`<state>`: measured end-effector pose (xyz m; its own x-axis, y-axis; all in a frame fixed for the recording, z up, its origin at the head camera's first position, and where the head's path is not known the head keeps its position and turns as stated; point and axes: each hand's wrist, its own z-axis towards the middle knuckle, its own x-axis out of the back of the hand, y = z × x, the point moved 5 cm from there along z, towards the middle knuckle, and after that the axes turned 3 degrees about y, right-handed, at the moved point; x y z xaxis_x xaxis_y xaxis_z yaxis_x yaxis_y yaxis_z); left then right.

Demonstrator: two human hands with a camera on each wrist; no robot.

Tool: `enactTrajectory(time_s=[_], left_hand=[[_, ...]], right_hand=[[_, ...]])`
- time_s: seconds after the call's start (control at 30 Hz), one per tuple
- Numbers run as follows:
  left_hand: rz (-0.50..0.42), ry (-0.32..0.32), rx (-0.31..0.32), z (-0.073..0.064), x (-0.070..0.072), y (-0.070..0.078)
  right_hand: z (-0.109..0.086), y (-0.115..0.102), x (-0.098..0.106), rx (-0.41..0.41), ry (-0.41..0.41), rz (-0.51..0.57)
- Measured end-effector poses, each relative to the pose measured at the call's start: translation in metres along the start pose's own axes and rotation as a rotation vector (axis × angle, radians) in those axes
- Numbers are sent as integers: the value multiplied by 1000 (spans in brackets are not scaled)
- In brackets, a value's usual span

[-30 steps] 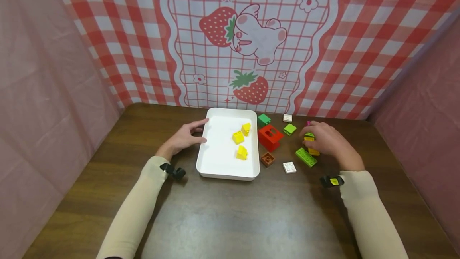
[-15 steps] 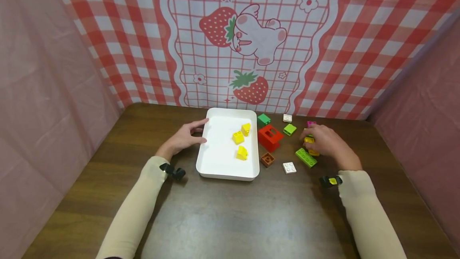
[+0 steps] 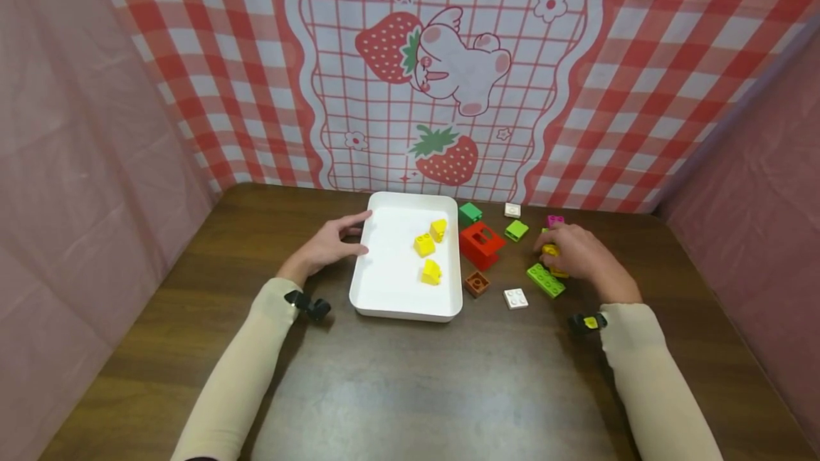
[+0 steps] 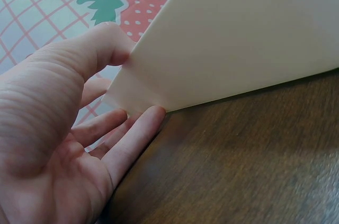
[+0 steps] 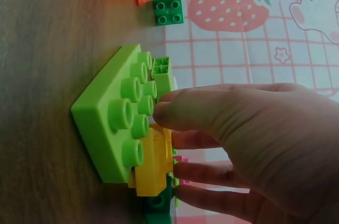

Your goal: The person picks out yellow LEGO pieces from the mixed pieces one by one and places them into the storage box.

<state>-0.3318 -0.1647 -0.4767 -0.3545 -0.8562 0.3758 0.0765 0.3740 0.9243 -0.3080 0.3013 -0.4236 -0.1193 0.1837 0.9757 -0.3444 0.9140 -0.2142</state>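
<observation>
Right hand: fingers bent over the yellow plastic brick, which sits just behind the long lime-green studded plastic brick, right side of the bench. Can't tell whether it's gripped; fingertip contact isn't clear in either view.

Left hand: fingers spread, relaxed, thumb and fingertips touching the outer left wall of the white shallow rectangular tray.

Handling guess: yellow brick looks like hard moulded plastic, so light, stiff, not fragile, slightly slick on smooth faces. Best hold: thumb and index on opposite side walls. Watch the lime-green brick; it's close enough to get bumped. Tray looks light and stiff too; a shove could slide it, so steady by the wall.
</observation>
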Motion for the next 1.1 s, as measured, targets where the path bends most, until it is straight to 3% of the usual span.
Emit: enactTrajectory(time_s=[0.3, 1.1], left_hand=[[-5, 1, 2, 0, 0, -1], [-3, -1, -5, 1, 0, -2]], right_hand=[[1, 0, -2, 36, 43, -23], [1, 1, -4, -35, -1, -19]])
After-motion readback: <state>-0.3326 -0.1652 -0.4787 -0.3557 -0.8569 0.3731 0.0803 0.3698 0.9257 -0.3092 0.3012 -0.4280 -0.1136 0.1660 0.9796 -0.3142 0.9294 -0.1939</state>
